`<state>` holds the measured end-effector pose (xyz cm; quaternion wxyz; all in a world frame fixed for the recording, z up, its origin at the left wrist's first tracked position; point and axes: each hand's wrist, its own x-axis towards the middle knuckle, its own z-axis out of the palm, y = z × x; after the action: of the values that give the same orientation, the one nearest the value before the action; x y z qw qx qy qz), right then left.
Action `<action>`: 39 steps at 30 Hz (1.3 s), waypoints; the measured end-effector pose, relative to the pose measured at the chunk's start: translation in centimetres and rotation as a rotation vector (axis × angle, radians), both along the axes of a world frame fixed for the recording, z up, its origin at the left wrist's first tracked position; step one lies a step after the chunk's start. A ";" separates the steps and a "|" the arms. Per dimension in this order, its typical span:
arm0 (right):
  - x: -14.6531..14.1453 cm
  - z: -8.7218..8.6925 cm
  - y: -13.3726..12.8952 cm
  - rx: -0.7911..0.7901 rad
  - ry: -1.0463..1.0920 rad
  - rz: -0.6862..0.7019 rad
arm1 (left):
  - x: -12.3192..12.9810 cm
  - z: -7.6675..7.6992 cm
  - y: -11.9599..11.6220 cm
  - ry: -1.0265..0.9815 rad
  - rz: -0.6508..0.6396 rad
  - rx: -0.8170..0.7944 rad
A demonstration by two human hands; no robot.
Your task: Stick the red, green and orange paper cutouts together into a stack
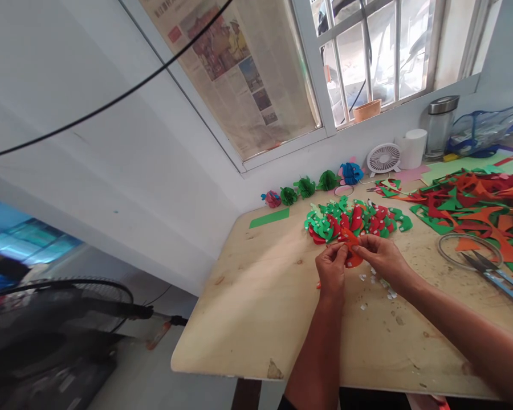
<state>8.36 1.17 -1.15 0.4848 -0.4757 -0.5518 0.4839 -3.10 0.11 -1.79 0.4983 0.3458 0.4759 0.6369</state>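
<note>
Between my two hands is an orange paper cutout (354, 259), held just above the wooden table. My left hand (331, 266) pinches its left side, and my right hand (380, 256) pinches it from the right. Small white bits are visible on the orange paper. Right behind my fingers lies a pile of green and red paper cutouts (331, 222), many carrying small white squares. Loose white paper bits (391, 293) are scattered on the table under my right hand.
Paper scraps (479, 199) heap at the right, near a tape roll (440, 250) and scissors (502, 279). Folded paper figures (306, 186) line the wall beside a small white fan (383, 158). A green strip (269, 217) lies far left; a glass jar (440, 128) stands behind.
</note>
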 end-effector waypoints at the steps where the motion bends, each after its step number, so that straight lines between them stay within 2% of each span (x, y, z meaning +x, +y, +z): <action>1: 0.0 0.0 0.0 0.003 -0.004 0.000 | 0.0 0.0 0.0 0.003 -0.003 0.005; 8: 0.0 0.3 -0.2 0.022 -0.047 0.009 | 0.0 0.0 -0.1 -0.003 -0.008 0.006; 16: 0.0 0.9 -0.3 -0.020 0.014 0.053 | -0.1 0.2 -0.1 -0.044 -0.029 -0.012; 24: -0.1 0.4 -0.2 0.029 -0.100 0.077 | -0.8 1.4 -0.4 -0.015 0.058 0.146; 31: -0.1 -0.1 -0.2 0.053 -0.174 0.074 | -0.8 0.9 -0.3 0.014 0.061 0.209; 35: -0.2 0.1 -0.3 0.025 -0.164 0.085 | -0.9 0.7 -0.3 0.129 0.077 0.234; 37: -0.2 0.2 -0.3 0.016 -0.146 0.092 | -0.9 0.8 -0.5 0.283 0.098 0.266; 39: -0.2 0.2 -0.2 0.009 -0.127 0.096 | -1.0 1.0 -0.8 0.519 0.158 0.350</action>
<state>8.15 0.94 -0.99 0.4274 -0.4762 -0.6058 0.4728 -4.07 -0.70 -0.79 0.2424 0.5393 0.4956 0.6362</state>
